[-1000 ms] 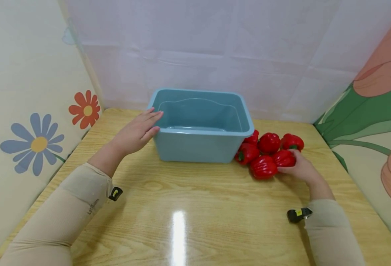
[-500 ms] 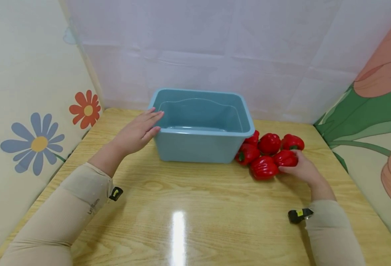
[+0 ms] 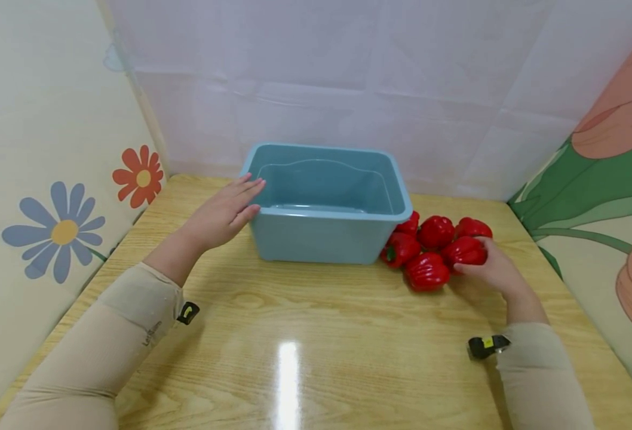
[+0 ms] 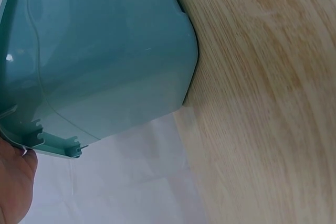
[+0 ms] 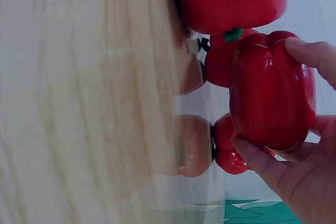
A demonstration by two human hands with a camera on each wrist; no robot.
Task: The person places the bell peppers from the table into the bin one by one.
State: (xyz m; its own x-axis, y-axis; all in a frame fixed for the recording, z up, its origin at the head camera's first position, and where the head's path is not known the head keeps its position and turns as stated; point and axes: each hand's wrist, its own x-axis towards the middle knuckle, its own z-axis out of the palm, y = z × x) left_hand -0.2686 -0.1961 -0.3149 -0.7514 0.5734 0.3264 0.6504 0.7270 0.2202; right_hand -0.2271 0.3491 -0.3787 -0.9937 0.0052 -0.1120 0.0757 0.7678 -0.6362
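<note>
A blue-green bin (image 3: 316, 239) stands at the back of the table, with nothing seen inside. The left hand (image 3: 219, 216) rests on its left rim with fingers extended; in the left wrist view part of that hand (image 4: 16, 182) touches the rim. At the bin's right lie several red bell peppers (image 3: 426, 272). The right hand (image 3: 494, 267) grips one red pepper (image 3: 464, 251) at the right of the group. In the right wrist view this pepper (image 5: 270, 95) is between thumb and fingers of the hand (image 5: 310, 177), off the tabletop.
The wooden table (image 3: 348, 346) reaches toward the viewer. A white sheet (image 3: 316, 77) hangs behind the bin. Flower-printed panels (image 3: 52, 149) stand at left and right. Other peppers (image 3: 436, 232) lie close together, some against the bin's right side.
The right hand and its pepper have moved slightly right and up, and the pepper's visible shape has turned a little. The left hand and the bin have stayed put.
</note>
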